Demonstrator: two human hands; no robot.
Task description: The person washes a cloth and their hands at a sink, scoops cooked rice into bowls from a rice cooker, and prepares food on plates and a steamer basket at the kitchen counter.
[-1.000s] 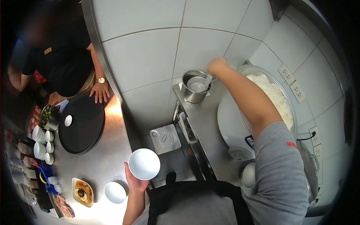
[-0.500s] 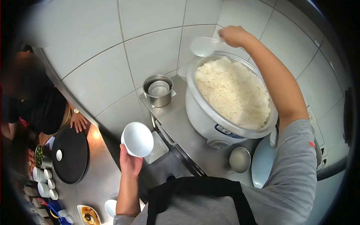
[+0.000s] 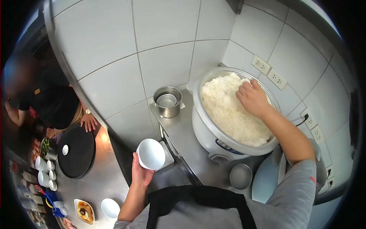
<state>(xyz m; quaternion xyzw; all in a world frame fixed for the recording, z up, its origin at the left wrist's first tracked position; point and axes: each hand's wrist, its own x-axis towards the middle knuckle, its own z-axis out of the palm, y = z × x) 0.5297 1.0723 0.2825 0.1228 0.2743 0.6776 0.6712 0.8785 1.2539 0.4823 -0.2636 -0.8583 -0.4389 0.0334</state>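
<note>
My left hand [image 3: 142,175] holds a small white bowl [image 3: 151,154], thumb on its outer side and the bowl's mouth tipped toward me; no rice shows in it. My right hand [image 3: 253,100] is closed over the cooked white rice [image 3: 225,114] near the back right of the large rice cooker [image 3: 203,131]. It grips the white rice paddle seen a moment ago, whose blade is now hidden by the hand and rice. The open cooker is heaped with rice almost to its rim.
A metal pot with a cup inside [image 3: 167,101] stands against the tiled wall. Near the cooker are a metal bowl [image 3: 240,176] and a bluish lid [image 3: 268,175]. At left are a black round tray [image 3: 77,152], a dish of food [image 3: 84,212] and another person's hand [image 3: 89,122].
My right hand has come down from above the cooker's far rim into the rice, taking the paddle with it. The left hand still holds the bowl; the view has shifted.
</note>
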